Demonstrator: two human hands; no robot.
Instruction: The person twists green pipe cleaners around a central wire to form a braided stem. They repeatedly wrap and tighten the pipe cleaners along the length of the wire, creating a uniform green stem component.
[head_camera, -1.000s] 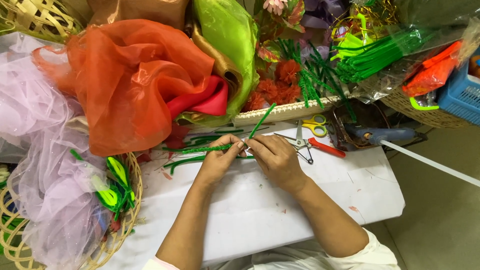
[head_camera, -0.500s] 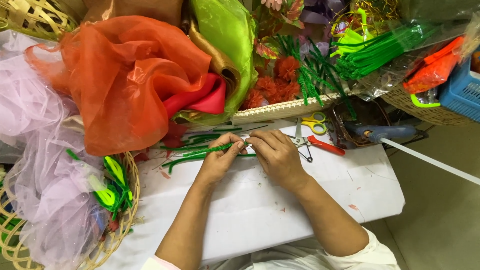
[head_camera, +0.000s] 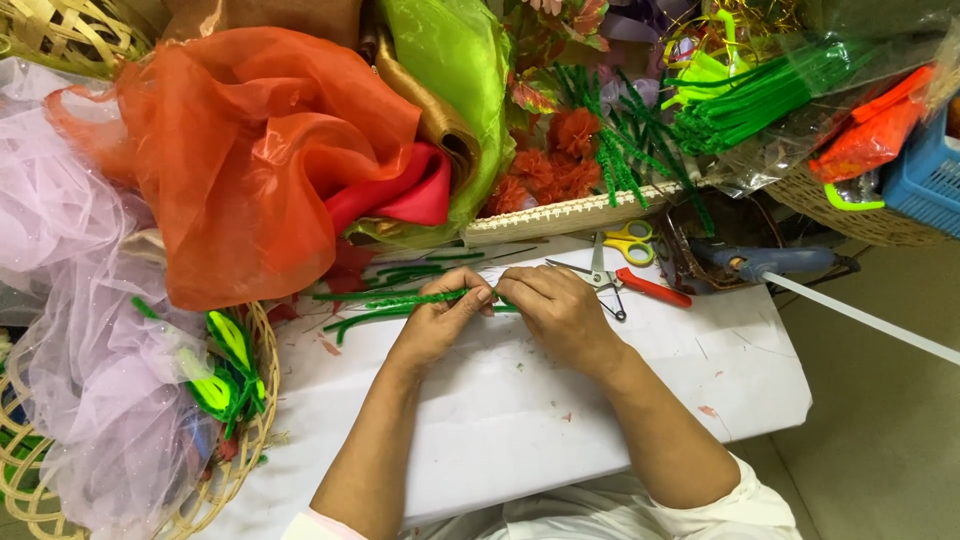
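Note:
My left hand (head_camera: 440, 322) and my right hand (head_camera: 555, 308) meet over the white table top (head_camera: 520, 420), both pinching the same green fuzzy wire stem (head_camera: 405, 300). The stem runs out to the left of my left fingers, level with the table. Several more green stems (head_camera: 400, 272) lie just behind it. My fingertips touch near the stem's right end, which they hide.
Yellow-handled scissors (head_camera: 625, 243) and red-handled pliers (head_camera: 640, 287) lie right of my hands, a blue glue gun (head_camera: 770, 262) beyond. Orange (head_camera: 250, 150), green and lilac (head_camera: 80, 300) sheer fabric piles up at left. Wicker baskets, orange flowers (head_camera: 555, 160) and bundled green stems (head_camera: 750, 95) crowd the back.
Both hands have stayed on the stem with small finger movements; the stem now lies flatter and points more to the left.

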